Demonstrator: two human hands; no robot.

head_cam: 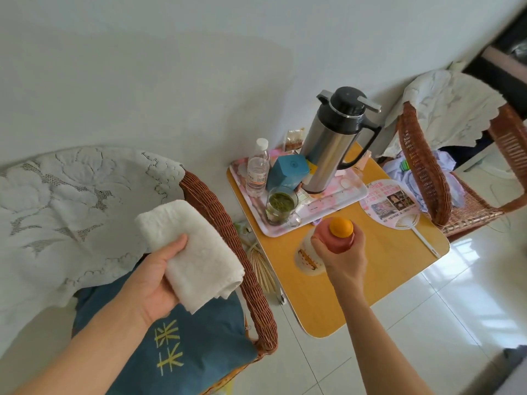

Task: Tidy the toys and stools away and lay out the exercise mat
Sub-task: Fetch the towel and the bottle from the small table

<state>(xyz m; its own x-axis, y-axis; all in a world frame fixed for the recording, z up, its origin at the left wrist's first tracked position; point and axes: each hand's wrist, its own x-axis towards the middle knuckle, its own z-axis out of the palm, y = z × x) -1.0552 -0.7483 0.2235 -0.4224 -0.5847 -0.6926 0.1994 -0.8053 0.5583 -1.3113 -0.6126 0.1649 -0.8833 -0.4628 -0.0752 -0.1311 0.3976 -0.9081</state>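
My left hand holds a folded white towel above the arm of a wicker chair on the left. My right hand grips a pinkish-red toy with an orange ball-shaped top over the small yellow table. No stool or exercise mat is in view.
On the table a pink tray carries a steel thermos, a water bottle, a blue box and a glass of green tea. Two hand fans lie on the table. A second wicker chair with clothes stands at right. Blue cushion on left chair.
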